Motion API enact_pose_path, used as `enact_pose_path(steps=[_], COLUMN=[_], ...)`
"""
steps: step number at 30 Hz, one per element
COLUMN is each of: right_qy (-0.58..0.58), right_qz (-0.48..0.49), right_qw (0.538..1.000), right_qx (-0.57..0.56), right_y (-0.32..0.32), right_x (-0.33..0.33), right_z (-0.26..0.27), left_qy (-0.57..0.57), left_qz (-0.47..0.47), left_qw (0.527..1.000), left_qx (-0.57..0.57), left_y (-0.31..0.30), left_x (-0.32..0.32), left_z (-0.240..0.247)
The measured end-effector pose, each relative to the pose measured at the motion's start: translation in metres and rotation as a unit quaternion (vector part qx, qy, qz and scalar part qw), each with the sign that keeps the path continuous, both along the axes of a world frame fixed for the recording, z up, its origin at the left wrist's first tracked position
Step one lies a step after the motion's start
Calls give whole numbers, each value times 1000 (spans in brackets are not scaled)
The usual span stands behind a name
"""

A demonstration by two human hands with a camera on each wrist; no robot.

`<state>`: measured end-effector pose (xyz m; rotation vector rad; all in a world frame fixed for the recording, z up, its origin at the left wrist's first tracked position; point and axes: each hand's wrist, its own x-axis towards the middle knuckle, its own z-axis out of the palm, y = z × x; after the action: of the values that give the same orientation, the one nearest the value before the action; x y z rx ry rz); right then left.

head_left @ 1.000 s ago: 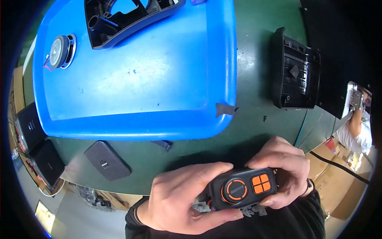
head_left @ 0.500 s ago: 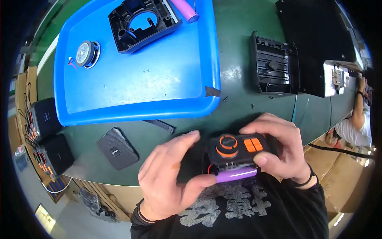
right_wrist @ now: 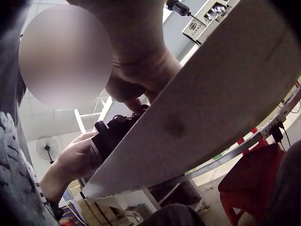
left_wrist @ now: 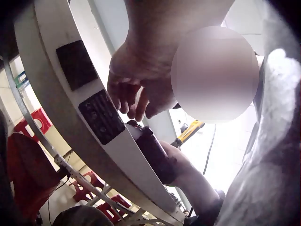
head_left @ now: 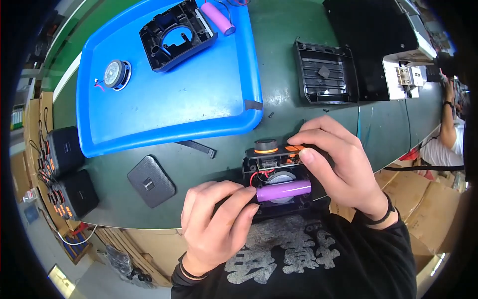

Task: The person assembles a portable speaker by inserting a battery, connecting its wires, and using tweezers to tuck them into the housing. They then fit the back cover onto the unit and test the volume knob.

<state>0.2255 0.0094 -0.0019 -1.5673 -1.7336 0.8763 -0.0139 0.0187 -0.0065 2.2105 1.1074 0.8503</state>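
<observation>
At the table's near edge stands a black speaker housing (head_left: 249,164), its open side facing me. Inside lie a purple cylindrical battery (head_left: 285,191), red and black wires (head_left: 260,175) and a pale round speaker back behind the battery. My left hand (head_left: 216,219) pinches the battery's left end between thumb and curled fingers. Along the top runs a control panel with a round knob (head_left: 266,145) and orange buttons (head_left: 294,148). My right hand (head_left: 338,164) grips the panel's right end, thumb in front and fingers above. Both wrist views show the dark housing (left_wrist: 155,155) between the hands.
A blue tray (head_left: 174,112) holds a black frame (head_left: 172,55), a speaker driver (head_left: 116,74) and another purple battery (head_left: 218,19). Farther right lies a black shell (head_left: 326,74) beside a black machine (head_left: 361,45). A grille (head_left: 152,182), black strip (head_left: 199,148) and finished-looking speakers (head_left: 74,194) sit left.
The housing has tipped so its open side and battery face me, with the panel now on top. My left hand has moved from the housing's left side to the battery's end.
</observation>
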Motion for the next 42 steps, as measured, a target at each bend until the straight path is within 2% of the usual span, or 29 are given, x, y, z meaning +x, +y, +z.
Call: enact_pose_path(steps=[7, 9, 12, 18, 22, 31, 38, 42], right_qy=[-47, -58, -95, -79, -89, 15, 40, 54], right_qz=[-38, -82, -57, -76, -50, -48, -32, -28], right_qw=[998, 993, 985, 987, 988, 999, 998, 998], right_qx=[25, 70, 132, 118, 113, 14, 21, 21], right_y=[-3, -7, -20, -36, -36, -41, -39, -38], right_x=[-4, -3, 8, 1, -5, -7, -3, -2], right_z=[2, 6, 4, -1, 1, 1, -3, -3], left_qy=[41, 41, 44, 40, 33, 17, 4, -20], left_qz=[-12, -4, 10, 13, 10, 22, 19, 23], left_qw=[999, 999, 998, 999, 999, 1000, 1000, 998], left_qx=[28, 29, 33, 30, 15, 0, -8, -49], left_y=[-3, -4, -6, -9, -12, -14, -12, -11], left_x=[1, 1, -1, 0, 0, 3, 5, 5], left_z=[-4, -6, -8, -13, -17, -21, -21, -22])
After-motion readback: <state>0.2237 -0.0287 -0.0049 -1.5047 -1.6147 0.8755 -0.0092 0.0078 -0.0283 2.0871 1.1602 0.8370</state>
